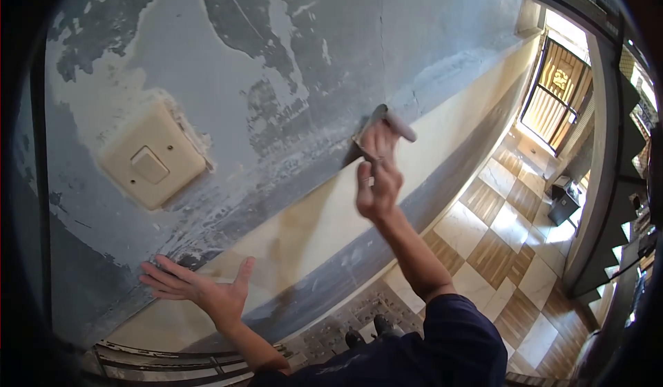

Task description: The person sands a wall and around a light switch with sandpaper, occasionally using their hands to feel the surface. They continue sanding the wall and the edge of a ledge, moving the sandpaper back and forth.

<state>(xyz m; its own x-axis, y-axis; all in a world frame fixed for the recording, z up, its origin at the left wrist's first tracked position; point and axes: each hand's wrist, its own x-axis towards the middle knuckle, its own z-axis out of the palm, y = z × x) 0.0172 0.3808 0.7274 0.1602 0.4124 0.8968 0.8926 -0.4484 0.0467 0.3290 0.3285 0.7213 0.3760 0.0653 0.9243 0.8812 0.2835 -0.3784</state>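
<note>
Against the patchy grey wall (pixel 318 62), my right hand (pixel 380 173) presses a curled sheet, perhaps sandpaper (pixel 399 126), just above the cream band (pixel 297 228). The hand is slightly blurred, its fingers laid over the sheet. Lower left, my left hand (pixel 204 290) has its fingers spread, fingertips at the wall near a scraped strip, holding nothing. Above it a cream light switch (pixel 153 159) is set in the wall, with rough whitish filler around its plate.
A tiled floor (pixel 511 228) in wood-look and marble squares runs along the wall on the right. A barred gate (pixel 558 86) stands at the far end. A black box (pixel 564 204) sits on the floor. Dark shoes (pixel 369 330) show below.
</note>
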